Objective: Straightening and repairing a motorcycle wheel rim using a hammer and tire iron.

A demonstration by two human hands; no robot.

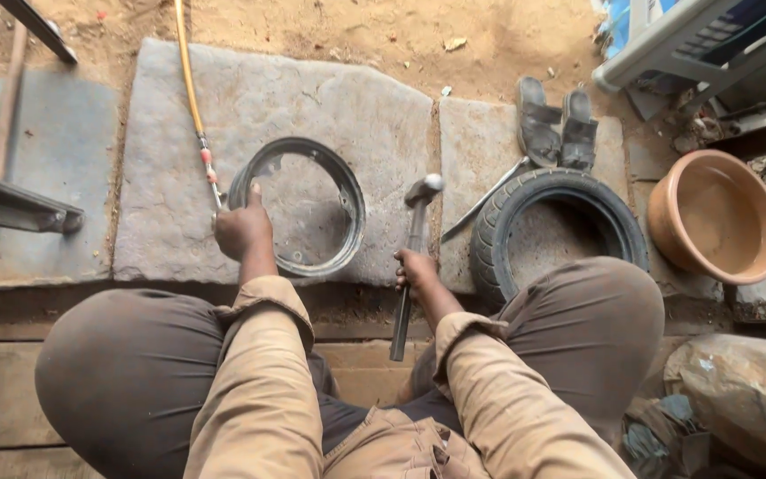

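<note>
Knees in brown trousers (126, 372) frame two hands at work on a wheel rim.

Left hand (241, 229) rests curled against the near-left edge of the dark metal rim (347, 208), which lies flat on a grey stone slab (312, 98). Right hand (417, 270) is closed around a hammer (411, 248), head raised beside the rim. Just right lies a black tyre (498, 222), with sandals (556, 124) and a clay-coloured basin (715, 217) beyond.

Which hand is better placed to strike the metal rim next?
Right. The right hand already grips the hammer, head raised beside the metal rim. The left hand rests on the rim's left edge.
</note>
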